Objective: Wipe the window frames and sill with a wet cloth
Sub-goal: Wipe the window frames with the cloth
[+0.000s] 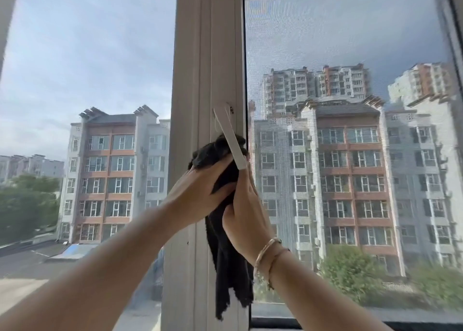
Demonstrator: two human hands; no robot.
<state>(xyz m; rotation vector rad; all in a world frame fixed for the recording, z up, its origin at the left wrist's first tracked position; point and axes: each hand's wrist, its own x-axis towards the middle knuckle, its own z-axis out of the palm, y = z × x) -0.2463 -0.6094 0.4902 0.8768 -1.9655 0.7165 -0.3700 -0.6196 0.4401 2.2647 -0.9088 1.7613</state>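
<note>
A black cloth (225, 263) is bunched at the top and hangs down along the white vertical window frame (200, 55). My left hand (200, 188) grips the bunched part and presses it to the frame, just behind the white window handle (229, 140), which slants down to the right. My right hand (246, 213), with bracelets on its wrist, holds the cloth just below. Its thumb lies over the fabric and its fingers reach up beside the handle's lower end. The cloth's tail dangles free below both hands.
Plain glass (87, 80) lies left of the frame. An insect screen (350, 105) in a dark frame covers the opening on the right. Apartment blocks and trees show outside. The dark bottom rail (275, 322) of the screen runs along the lower right.
</note>
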